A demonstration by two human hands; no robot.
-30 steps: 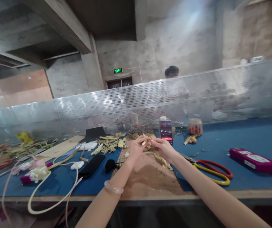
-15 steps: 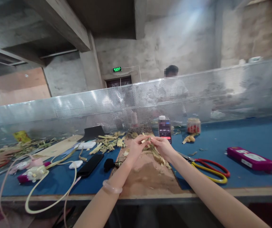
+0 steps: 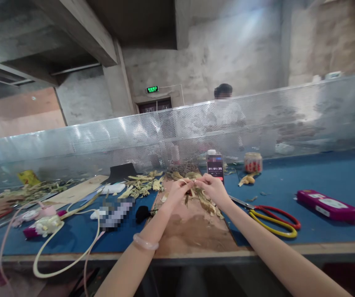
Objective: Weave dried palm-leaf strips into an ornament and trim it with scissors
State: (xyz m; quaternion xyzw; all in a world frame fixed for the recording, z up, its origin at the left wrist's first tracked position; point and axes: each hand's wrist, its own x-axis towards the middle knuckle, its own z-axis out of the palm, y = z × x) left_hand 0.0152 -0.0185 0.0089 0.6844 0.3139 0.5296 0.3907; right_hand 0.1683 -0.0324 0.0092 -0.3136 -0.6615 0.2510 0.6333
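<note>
Pinching: both hands (image 3: 178, 193) (image 3: 214, 189) closed on a small pale scrap (image 3: 195, 181) | dried leaves (image 3: 207, 203) close by | brown board (image 3: 192, 236) underneath

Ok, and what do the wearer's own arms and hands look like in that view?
The left forearm and right forearm are bare, with no sleeves in view. The left hand and right hand wear no gloves. A smooth, rounded, pale pinkish bangle circles the left forearm; none shows on the right. I see no cables attached.
</note>
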